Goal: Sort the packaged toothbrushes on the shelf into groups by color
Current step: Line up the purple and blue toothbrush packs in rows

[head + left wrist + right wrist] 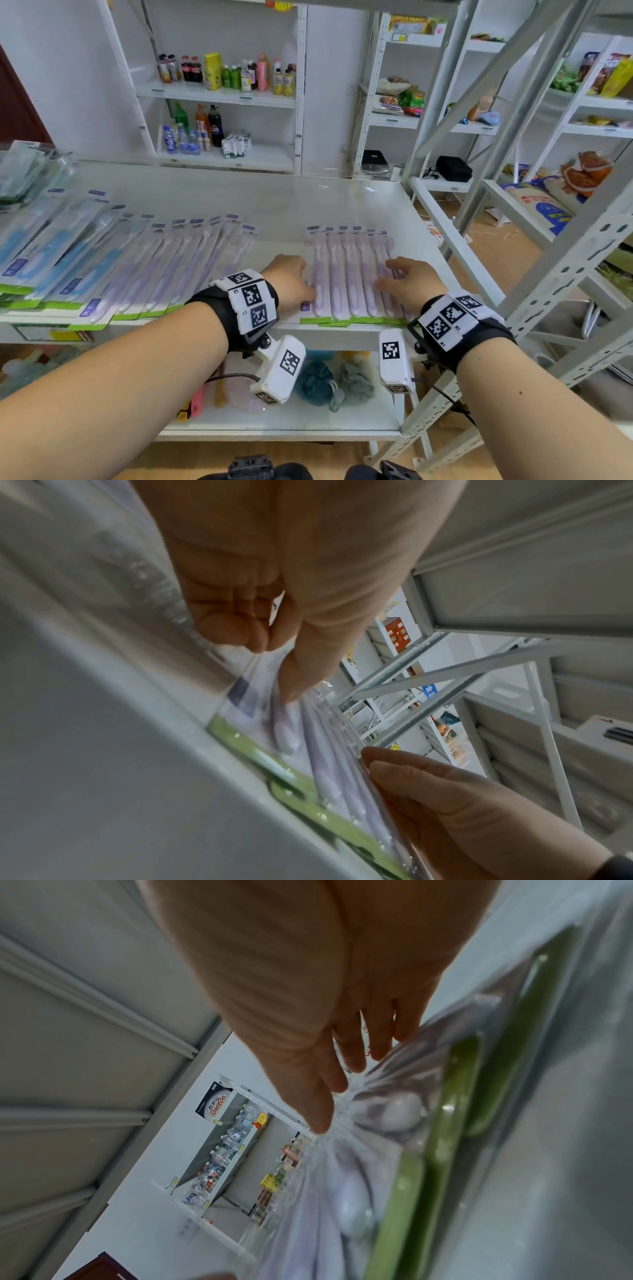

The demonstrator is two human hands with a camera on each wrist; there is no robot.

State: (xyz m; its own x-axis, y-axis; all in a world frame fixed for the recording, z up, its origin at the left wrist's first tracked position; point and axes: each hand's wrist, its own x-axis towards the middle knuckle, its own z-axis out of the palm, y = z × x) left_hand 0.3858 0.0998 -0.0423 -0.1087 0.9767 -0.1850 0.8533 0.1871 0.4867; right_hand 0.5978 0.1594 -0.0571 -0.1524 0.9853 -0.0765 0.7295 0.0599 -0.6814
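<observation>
Square the purple packs [346,274] by pressing inward evenly: left hand [290,278] pinches the row's edge, right hand [407,281] lies flat, fingers straight, on top.

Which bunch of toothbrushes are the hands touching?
The purple group farthest right, between the left hand and right hand; the purple row and blue packs lie untouched.

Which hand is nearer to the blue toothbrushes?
Left. The left hand is at the left edge of the purple stack, toward the blue toothbrushes; the right hand lies on its right side.
</observation>
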